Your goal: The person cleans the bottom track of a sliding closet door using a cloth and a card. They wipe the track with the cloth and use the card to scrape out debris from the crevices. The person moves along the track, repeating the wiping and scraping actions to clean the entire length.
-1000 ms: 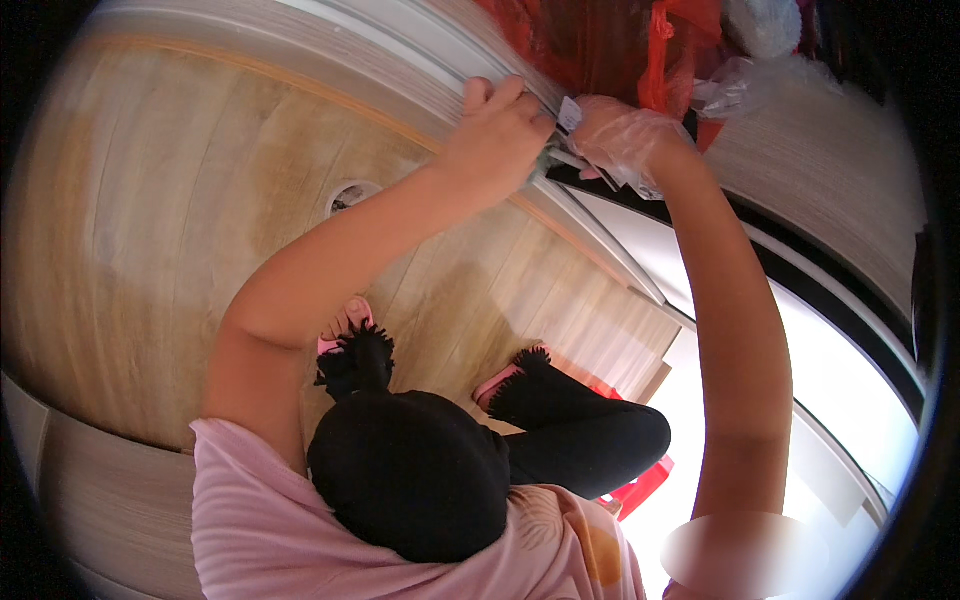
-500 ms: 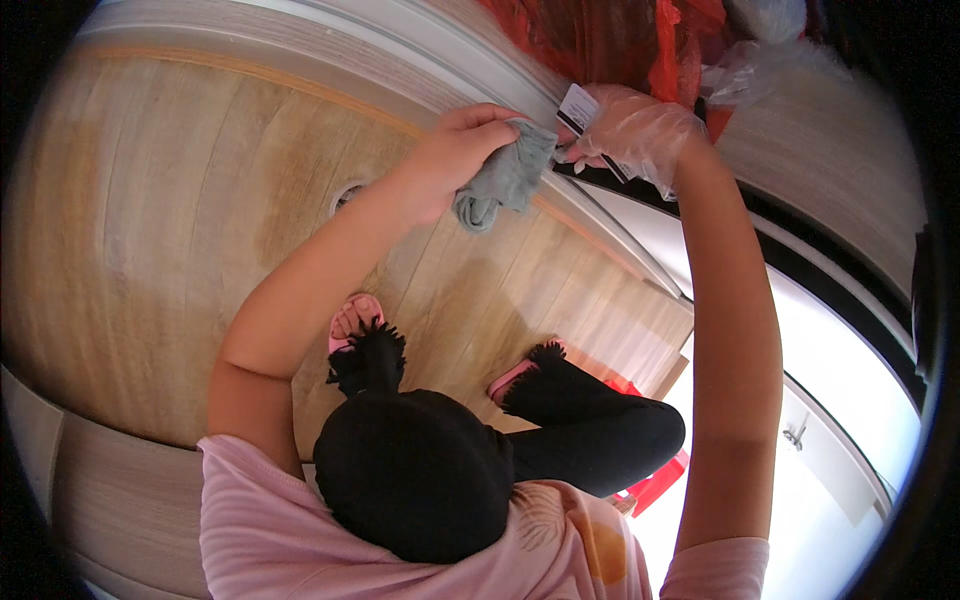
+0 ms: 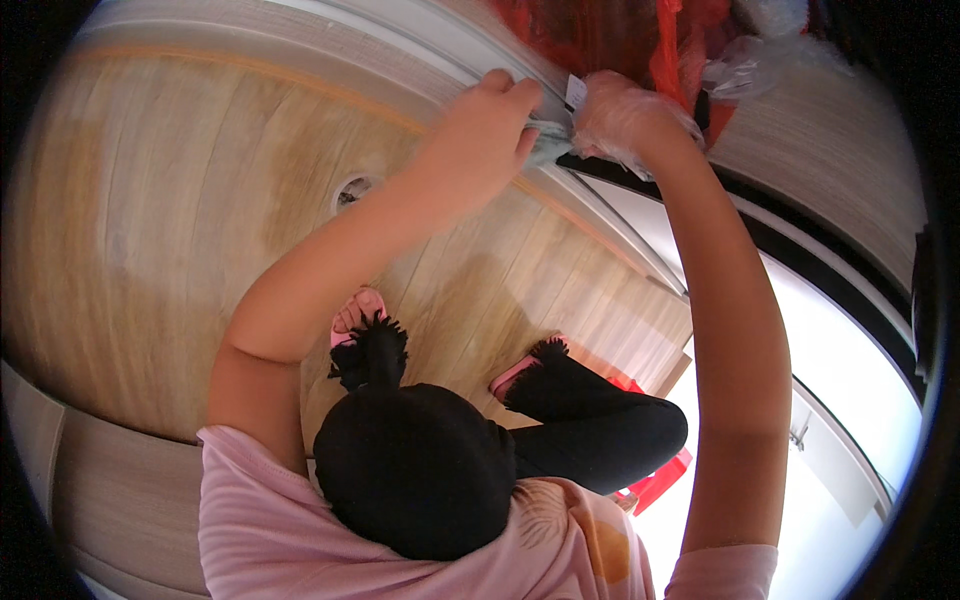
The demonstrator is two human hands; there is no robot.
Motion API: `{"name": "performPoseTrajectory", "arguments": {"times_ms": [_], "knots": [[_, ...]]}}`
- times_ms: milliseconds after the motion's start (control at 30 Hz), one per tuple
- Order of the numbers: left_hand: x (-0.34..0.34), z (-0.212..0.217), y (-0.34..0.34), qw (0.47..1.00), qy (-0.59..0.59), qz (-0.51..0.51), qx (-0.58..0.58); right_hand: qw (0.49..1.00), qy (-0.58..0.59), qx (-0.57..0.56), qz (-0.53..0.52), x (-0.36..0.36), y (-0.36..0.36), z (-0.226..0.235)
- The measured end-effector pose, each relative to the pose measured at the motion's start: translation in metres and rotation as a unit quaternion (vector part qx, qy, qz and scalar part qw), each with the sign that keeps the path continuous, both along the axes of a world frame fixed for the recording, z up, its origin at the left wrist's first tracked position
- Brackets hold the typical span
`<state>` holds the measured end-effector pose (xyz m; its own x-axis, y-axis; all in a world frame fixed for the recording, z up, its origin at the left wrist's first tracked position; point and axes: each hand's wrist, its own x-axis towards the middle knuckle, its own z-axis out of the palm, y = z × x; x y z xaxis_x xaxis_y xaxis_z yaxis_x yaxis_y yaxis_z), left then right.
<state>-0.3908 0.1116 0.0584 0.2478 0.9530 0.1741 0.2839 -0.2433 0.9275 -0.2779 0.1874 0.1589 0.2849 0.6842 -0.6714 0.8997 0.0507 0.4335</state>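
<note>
My left hand point(image 3: 485, 135) is bare and curled at the edge of the pale ledge, slightly smeared by motion. A grey-green cloth point(image 3: 548, 145) shows beyond its fingers, mostly hidden by the hand and close beside the right hand. My right hand point(image 3: 625, 118), covered in a thin clear plastic glove, is closed just to the right of the cloth. A small white tag-like piece point(image 3: 576, 92) sticks out beside its fingers. The glove and the fingers hide what it grips.
A red plastic bag point(image 3: 600, 40) and a crumpled clear bag point(image 3: 745, 70) lie at the top, beyond my right hand. A black-edged white panel point(image 3: 840, 310) stands to the right. A round drain point(image 3: 352, 190) is set in the wood-look floor point(image 3: 180, 230). My pink-sandalled feet are below.
My left hand has moved up and right, carrying the cloth against the ledge, and now covers most of it. My right hand has shifted slightly up and left, hiding more of the tag-like piece.
</note>
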Motion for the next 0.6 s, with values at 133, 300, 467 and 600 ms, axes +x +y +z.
{"name": "performPoseTrajectory", "arguments": {"times_ms": [133,300,467,600], "knots": [[0.010,0.001,0.014,0.972,0.176,0.009,0.156,0.993,-0.077,-0.088,-0.033,-0.005,0.015,-0.010],[0.014,-0.011,0.005,0.907,0.265,-0.033,0.326,0.992,-0.076,-0.101,-0.009,-0.016,0.014,-0.018],[0.031,-0.050,-0.018,0.901,0.297,-0.066,0.309,0.966,-0.040,-0.229,0.111,0.007,0.029,-0.051],[0.028,-0.048,-0.011,0.907,0.292,-0.052,0.297,0.964,0.142,-0.180,-0.134,0.015,0.032,-0.035]]}}
